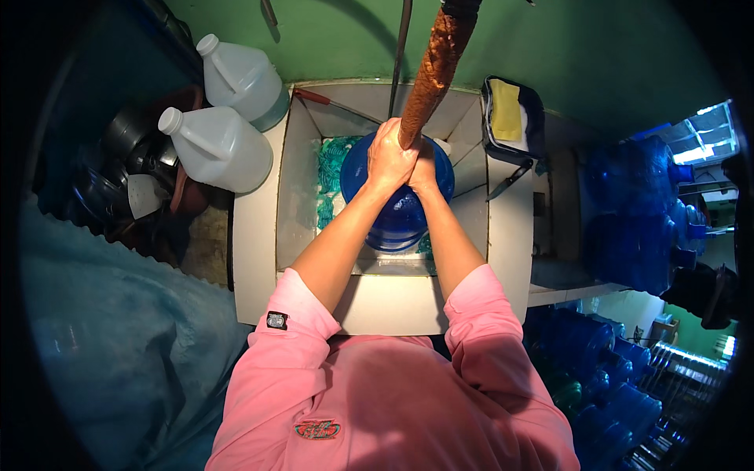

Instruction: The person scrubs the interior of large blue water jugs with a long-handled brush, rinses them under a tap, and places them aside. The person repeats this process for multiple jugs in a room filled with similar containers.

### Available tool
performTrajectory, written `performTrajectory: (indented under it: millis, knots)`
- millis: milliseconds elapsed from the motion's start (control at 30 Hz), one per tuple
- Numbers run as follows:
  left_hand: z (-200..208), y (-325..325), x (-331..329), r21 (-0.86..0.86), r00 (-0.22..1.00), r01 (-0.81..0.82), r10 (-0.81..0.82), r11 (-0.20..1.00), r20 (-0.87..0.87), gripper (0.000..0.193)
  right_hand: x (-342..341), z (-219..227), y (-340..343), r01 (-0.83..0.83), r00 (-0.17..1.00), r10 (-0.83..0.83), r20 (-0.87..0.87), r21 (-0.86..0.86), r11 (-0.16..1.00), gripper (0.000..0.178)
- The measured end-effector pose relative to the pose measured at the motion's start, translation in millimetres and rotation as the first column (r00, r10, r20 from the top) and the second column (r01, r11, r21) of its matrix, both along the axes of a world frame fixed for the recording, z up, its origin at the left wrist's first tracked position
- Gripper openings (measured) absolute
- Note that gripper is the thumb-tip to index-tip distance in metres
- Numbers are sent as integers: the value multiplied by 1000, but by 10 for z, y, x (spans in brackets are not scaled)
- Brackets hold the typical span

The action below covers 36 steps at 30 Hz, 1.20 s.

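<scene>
A large blue water jug (397, 216) stands upright in a white sink (255, 235). A long brown stick-like handle (436, 67) goes down from the top of the picture into the jug's mouth. My left hand (389, 157) and my right hand (424, 169) are clasped together around the lower end of this handle, right over the jug's neck. The part of the handle inside the jug is hidden. Teal netting (334, 161) lies in the sink beside the jug.
Two white plastic gallon jugs (220, 145) stand at the sink's left. A black tray with a yellow sponge (509, 114) and a knife (509, 180) sit on the right rim. Many blue water jugs (605, 377) are stacked at the right. A blue tarp (118, 330) covers the left.
</scene>
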State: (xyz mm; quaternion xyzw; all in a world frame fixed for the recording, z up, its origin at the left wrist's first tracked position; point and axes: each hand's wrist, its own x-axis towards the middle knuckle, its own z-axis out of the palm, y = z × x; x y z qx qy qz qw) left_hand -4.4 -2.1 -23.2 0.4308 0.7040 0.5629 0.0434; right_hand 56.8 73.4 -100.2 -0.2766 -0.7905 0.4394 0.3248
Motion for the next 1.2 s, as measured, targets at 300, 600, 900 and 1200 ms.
performTrajectory:
  millis: [300,600,900,1200]
  knots:
    - [50,31,-55,-30,998,-58,57,998,-16,26,-61,107,41,-68,997,67,28,28,997,37]
    - [57,96,-59,-42,995,-94,95,995,15,23,-95,61,85,-35,999,32,34,85,996,33]
    - [30,150,-47,-7,995,-94,94,996,-21,28,-109,-39,137,5,1000,-5,-2,48,999,34]
    - [20,160,-71,-17,995,-102,101,995,-16,28,-147,-131,188,1,1000,-3,18,95,996,34]
